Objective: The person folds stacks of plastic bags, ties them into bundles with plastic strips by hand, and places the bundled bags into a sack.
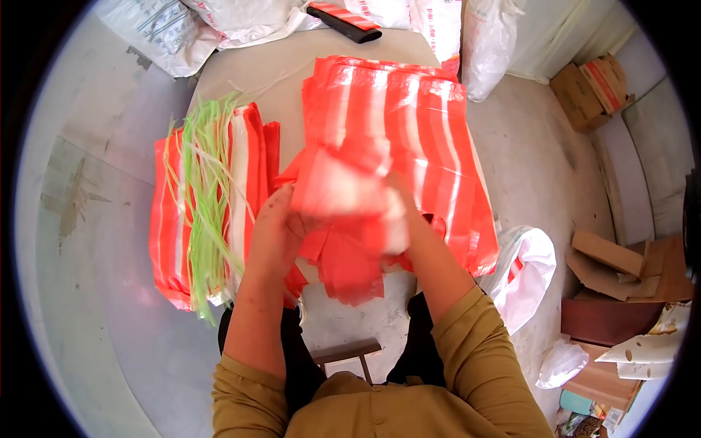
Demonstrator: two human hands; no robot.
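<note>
Both my hands are on a red-and-white striped plastic bag point(339, 186), folded or bunched and smeared by motion over the front of the table. My left hand point(276, 219) grips its left side, and my right hand point(403, 208) grips the right side; most of the fingers are hidden or blurred. Beneath and beyond them lies a flat stack of striped plastic bags point(394, 102). Left of my left hand sits another pile of striped bags point(166, 226), with a bundle of green plastic strips point(208, 212) draped across it.
The table point(241, 73) has a dark roll with a striped wrap point(350, 25) at its far edge, with white sacks point(157, 33) behind. An open white sack point(526, 281) stands at the right. Cardboard boxes point(621, 270) lie farther right, and a small stool point(347, 354) is below.
</note>
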